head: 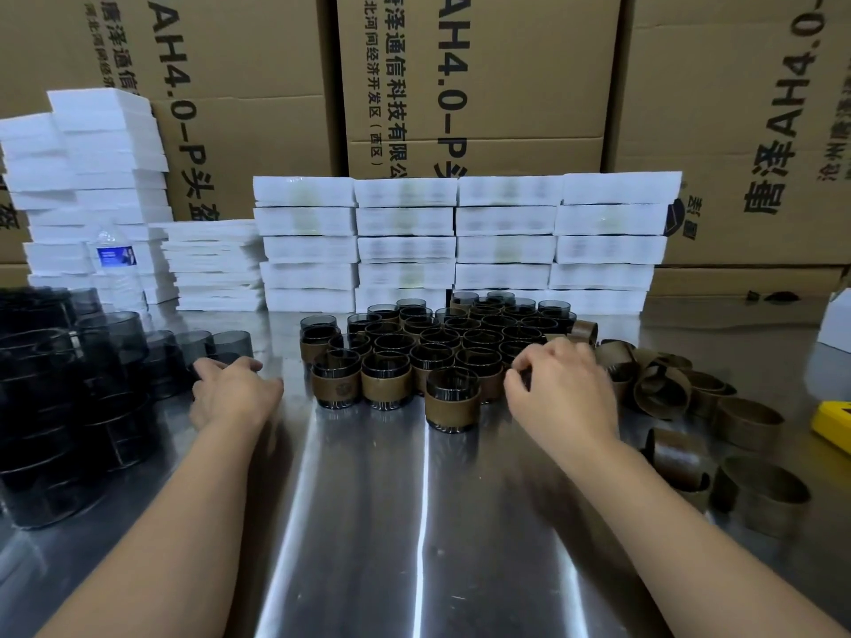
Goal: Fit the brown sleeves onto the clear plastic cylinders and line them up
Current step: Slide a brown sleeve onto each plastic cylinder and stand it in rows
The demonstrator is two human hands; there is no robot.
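Many clear smoky cylinders wearing brown sleeves stand packed in rows at the table's middle. One sleeved cylinder stands alone in front of them. Bare cylinders stand and are stacked at the left. Loose brown sleeves lie scattered at the right. My left hand reaches left, its thumb and fingers curled round a bare cylinder at the edge of that group. My right hand hovers between the sleeved group and the loose sleeves with its fingers curled; its back hides whatever they touch.
Stacks of white foam trays form a wall behind the cylinders, with cardboard boxes behind them. A water bottle stands at the back left. A yellow object lies at the right edge. The steel table reflects light near me.
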